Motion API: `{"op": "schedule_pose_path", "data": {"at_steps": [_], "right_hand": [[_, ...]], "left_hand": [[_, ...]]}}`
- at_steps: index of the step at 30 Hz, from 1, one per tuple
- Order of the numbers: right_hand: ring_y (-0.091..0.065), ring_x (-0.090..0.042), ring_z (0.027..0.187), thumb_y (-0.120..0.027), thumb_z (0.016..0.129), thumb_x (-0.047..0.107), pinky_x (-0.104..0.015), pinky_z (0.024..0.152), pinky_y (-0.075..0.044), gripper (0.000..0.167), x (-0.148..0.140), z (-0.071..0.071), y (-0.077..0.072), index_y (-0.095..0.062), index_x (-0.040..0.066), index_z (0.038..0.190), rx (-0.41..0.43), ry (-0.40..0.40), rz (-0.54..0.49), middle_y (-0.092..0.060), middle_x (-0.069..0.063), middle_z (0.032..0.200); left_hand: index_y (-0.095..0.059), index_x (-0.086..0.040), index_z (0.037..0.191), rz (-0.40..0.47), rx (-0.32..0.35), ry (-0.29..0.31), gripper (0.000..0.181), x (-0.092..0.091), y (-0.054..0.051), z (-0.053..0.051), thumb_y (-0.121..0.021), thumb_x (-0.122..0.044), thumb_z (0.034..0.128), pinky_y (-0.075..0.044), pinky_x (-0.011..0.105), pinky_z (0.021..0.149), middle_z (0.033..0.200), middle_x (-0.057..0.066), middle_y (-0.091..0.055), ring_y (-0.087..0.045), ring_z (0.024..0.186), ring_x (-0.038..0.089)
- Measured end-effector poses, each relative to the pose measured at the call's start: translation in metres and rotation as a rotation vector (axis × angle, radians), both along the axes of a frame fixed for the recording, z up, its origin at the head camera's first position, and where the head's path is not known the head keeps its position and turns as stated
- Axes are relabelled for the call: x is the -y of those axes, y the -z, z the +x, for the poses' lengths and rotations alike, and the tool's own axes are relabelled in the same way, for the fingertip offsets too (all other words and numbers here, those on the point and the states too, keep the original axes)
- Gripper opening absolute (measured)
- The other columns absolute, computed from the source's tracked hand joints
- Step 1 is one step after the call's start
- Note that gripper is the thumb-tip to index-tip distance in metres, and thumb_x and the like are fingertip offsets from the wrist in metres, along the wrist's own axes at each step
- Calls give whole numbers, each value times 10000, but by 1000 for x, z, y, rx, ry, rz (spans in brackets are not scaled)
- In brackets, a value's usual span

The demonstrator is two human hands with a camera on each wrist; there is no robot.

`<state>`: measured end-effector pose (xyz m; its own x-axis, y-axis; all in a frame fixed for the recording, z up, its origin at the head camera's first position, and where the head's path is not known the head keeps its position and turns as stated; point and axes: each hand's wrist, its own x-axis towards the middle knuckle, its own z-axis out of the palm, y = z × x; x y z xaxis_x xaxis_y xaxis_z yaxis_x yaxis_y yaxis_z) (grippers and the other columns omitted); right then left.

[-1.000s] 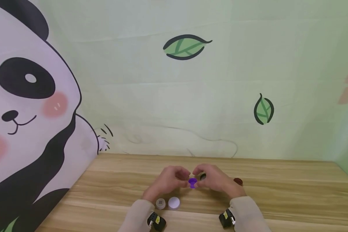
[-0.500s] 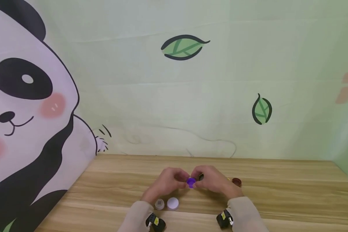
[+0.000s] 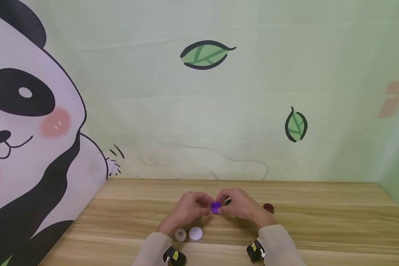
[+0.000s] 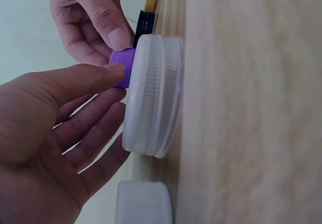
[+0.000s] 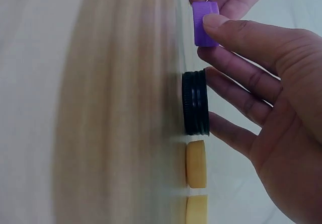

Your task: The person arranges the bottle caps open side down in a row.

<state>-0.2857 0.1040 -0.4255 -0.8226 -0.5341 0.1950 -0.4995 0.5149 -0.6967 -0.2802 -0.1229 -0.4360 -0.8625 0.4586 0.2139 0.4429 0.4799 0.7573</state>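
Note:
A small purple bottle cap (image 3: 216, 208) with ribbed sides is held just above the table between both hands. My left hand (image 3: 189, 209) pinches it from the left with thumb and fingers; the other fingers are spread loosely in the left wrist view. From the right, my right hand (image 3: 241, 207) pinches the same cap, its thumb on the ribbed side (image 5: 205, 25). Beside the right hand's lower fingers is a black screw cap (image 5: 195, 103), standing on the table. A wide white cap (image 4: 151, 95) appears in front of the left hand's fingers in the left wrist view.
Nearer the camera, the wide white cap (image 3: 195, 234) lies beside a smaller whitish cap (image 3: 180, 235). A dark red cap (image 3: 268, 208) lies right of the right wrist. Yellow caps (image 5: 196, 164) line up past the black one. A panda-printed cloth (image 3: 153, 111) backs the wooden table.
The fingertips of both hands have drawn closer together around the purple cap, and the cap looks turned. The whole head view has shifted slightly.

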Motion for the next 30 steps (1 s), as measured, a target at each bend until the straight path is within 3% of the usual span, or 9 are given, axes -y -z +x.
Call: {"op": "schedule_pose_path", "data": {"at_steps": [8,16,25,30], "right_hand": [[-682,-266,1055,-832,917,119,-468,904,-526,125,0,4,-8,-763,161,1012,-8,13,-7,-746,85,968],[-658,-215,1109,-798,968,207,-598,1025,-475,59,0,5,-12,-770,201,1020,20,29,-40,-749,110,1014],[-645,-301,1201,-793,959,124,-642,1068,-450,91,2,7,-16,-763,198,1002,37,39,-68,-750,47,1111],[-652,-281,1184,-806,940,95,-616,1090,-448,127,5,7,-19,-760,190,1011,29,34,-74,-743,60,1096]], "left_hand": [[-795,-97,1085,1,-20,-46,246,2,-2,2,-851,-16,858,-592,361,880,1039,-25,-771,-697,1015,210],[-789,-85,1066,31,-47,-65,208,2,-6,5,-851,-18,880,-604,315,850,1023,-17,-769,-704,1002,239],[-790,-87,1041,34,-88,-89,151,4,-9,9,-852,-73,904,-604,288,807,1001,-18,-777,-717,938,187],[-791,-97,1037,35,-95,-97,135,6,-11,10,-851,-136,923,-607,313,810,990,-34,-778,-712,926,167]]}}
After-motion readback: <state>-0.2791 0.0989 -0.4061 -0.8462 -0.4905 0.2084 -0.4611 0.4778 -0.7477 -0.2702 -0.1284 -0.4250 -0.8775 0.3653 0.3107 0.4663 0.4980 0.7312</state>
